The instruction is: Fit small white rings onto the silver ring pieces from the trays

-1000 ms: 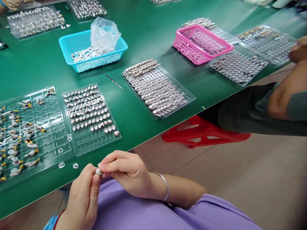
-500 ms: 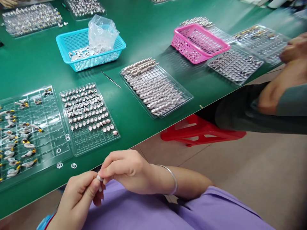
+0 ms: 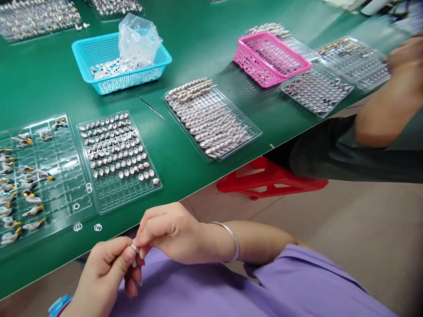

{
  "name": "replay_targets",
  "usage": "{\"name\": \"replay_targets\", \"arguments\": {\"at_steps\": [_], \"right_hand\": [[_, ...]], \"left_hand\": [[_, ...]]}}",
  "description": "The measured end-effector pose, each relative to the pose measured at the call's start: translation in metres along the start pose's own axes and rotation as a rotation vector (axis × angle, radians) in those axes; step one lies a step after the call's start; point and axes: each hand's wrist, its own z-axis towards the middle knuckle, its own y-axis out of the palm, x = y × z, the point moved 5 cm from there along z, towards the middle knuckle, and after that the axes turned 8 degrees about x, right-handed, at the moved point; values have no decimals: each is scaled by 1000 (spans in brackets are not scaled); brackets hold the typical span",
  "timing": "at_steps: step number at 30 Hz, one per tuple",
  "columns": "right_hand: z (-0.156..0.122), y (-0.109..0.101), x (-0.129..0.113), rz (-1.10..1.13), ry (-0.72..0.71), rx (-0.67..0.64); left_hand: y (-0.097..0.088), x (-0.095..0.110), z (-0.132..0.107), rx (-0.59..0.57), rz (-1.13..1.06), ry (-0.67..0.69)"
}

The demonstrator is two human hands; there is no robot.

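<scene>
Above my lap, just off the table edge, both hands meet at a small white part (image 3: 135, 248). My left hand (image 3: 107, 266) pinches it between thumb and forefinger. From the other side, the fingertips of my right hand (image 3: 173, 233) are closed on the same part. Fingers hide most of it, so its exact kind does not show. Nearest on the table are small white rings (image 3: 98, 227), a clear tray (image 3: 122, 196) with rows of small oval cup-shaped pieces, and another clear tray (image 3: 71, 176) with grey-white pieces that have yellow ends.
Tweezers (image 3: 150, 107) lie behind the trays. A blue basket (image 3: 128, 81) holds white bits and a plastic bag. Farther right are a tray of pale elongated pieces (image 3: 221, 125), a pink basket (image 3: 257, 68), a red stool (image 3: 274, 180) and another person's arm (image 3: 383, 105).
The view has shifted slightly, so the table items appear a little farther left. My hands stay together on the small white part, with a slight change in finger position.
</scene>
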Motion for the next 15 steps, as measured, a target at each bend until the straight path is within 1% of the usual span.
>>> {"name": "replay_targets", "arguments": {"at_steps": [2, 5, 8, 11, 15], "right_hand": [[-2, -1, 1, 22, -3, 17], [-2, -1, 4, 48, -7, 8], [1, -3, 12, 114, 55, 32], [5, -3, 24, 267, 207, 77], [6, 0, 40, 467, 511, 77]], "left_hand": [[1, -2, 0, -14, -13, -9], [3, -5, 0, -42, -51, -54], [5, -4, 5, -18, -161, -84], [7, -2, 11, 12, -331, -89], [10, -2, 14, 9, -511, -145]]}}
